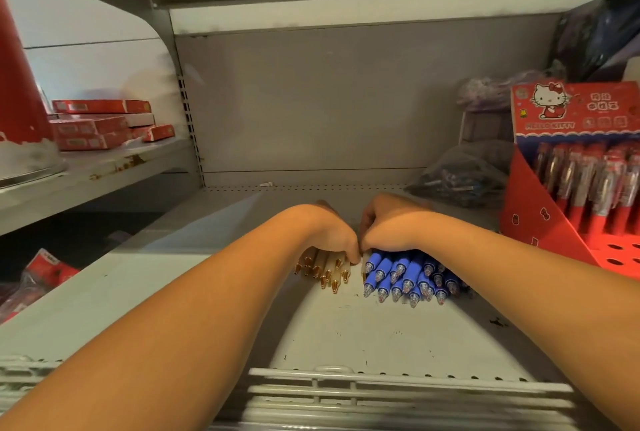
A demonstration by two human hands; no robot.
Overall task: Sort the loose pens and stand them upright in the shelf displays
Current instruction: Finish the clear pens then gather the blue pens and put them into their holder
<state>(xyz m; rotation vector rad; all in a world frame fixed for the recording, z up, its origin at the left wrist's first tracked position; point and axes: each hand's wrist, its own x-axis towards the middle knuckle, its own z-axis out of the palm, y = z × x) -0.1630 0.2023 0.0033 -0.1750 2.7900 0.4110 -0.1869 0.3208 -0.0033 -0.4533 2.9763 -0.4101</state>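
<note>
From the head camera, both hands lie side by side, touching, on the grey shelf [346,333]. The left hand [332,233] lies palm-down over the gold-tipped pens [329,269], its fingers hidden, so I cannot tell its grip; the right hand [391,226] curls its fingers over the blue-grip pens [408,274]. Both bundles lie flat, tips toward the camera; a red display box [540,219] of upright pens stands to the right.
</note>
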